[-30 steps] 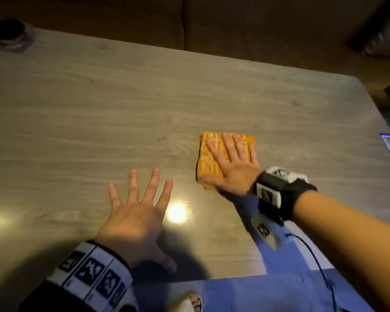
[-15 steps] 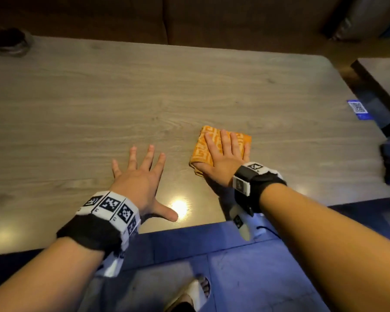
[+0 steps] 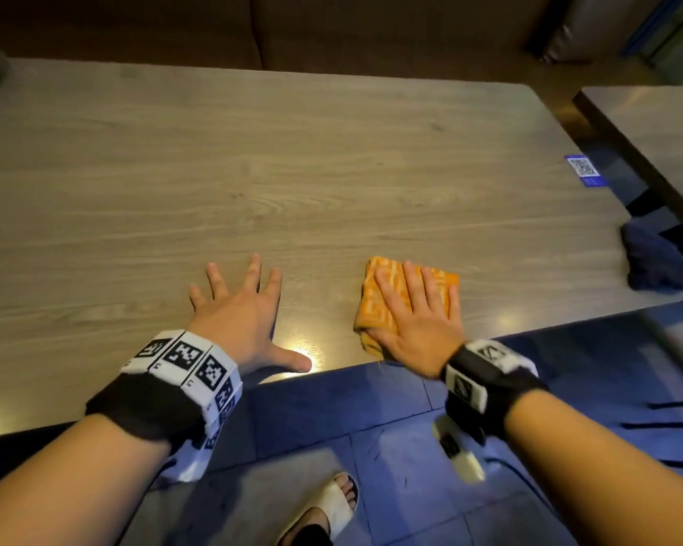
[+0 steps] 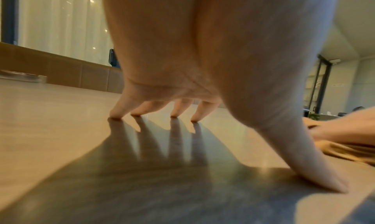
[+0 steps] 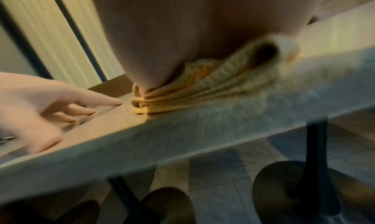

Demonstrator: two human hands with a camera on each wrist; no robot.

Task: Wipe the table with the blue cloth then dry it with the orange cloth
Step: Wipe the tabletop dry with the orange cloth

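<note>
- Right hand (image 3: 415, 321) flat, fingers straight, pressing folded orange patterned cloth (image 3: 375, 305) onto grey wood-grain worktop (image 3: 332, 171); grip released, nothing pinched.
- Orange cloth at near worktop edge, its near corner about level with it; likely to slide off or bunch under the palm on a further pull toward the body.
- Left hand (image 3: 241, 313) spread, fingertips (image 4: 115, 115) braced on worktop, grip released; risk of smearing the dried patch.
- Dark blue crumpled cloth (image 3: 651, 266) at right worktop edge, partly overhanging; could drop if bumped.
</note>
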